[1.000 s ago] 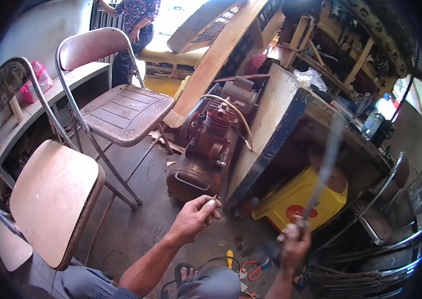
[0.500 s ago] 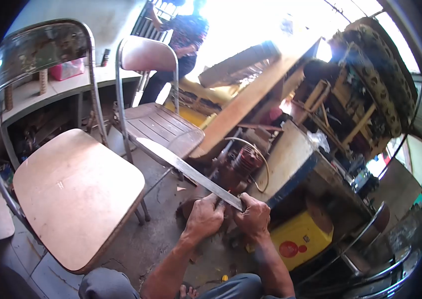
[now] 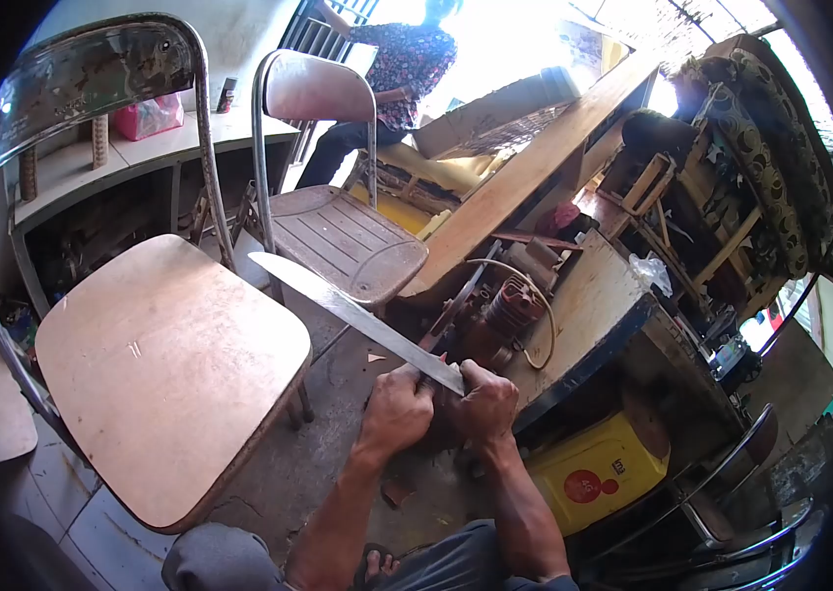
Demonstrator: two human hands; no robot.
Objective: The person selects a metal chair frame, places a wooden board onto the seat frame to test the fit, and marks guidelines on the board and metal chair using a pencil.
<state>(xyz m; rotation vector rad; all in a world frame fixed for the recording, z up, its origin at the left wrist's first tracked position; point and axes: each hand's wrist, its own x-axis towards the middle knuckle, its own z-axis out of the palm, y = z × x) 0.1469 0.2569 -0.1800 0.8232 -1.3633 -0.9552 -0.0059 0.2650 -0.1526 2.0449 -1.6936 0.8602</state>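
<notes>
A long machete (image 3: 357,317) with a broad, rounded tip slants up and to the left from my hands. Its end by my fists is the narrow one. My right hand (image 3: 487,399) is closed around that near end, thumb up, and hides any handle. My left hand (image 3: 397,412) is closed beside it, its thumb against the blade's lower edge. A small reddish bit shows just behind the blade between my hands; I cannot make it out. The blade's tip hangs near the pale seat of a metal-framed chair (image 3: 175,379).
A second chair (image 3: 343,236) with a slatted seat stands behind. Beyond the blade sits a compressor-like machine (image 3: 510,310) with a hose. A worn wooden cabinet (image 3: 584,320) and a yellow container (image 3: 604,473) lie to the right. Another person (image 3: 402,74) is at the back.
My hands and the machete sit slightly further left and higher in view, the tip having shifted left. The camera has tilted, so the room appears moved right. Both hands stay closed.
</notes>
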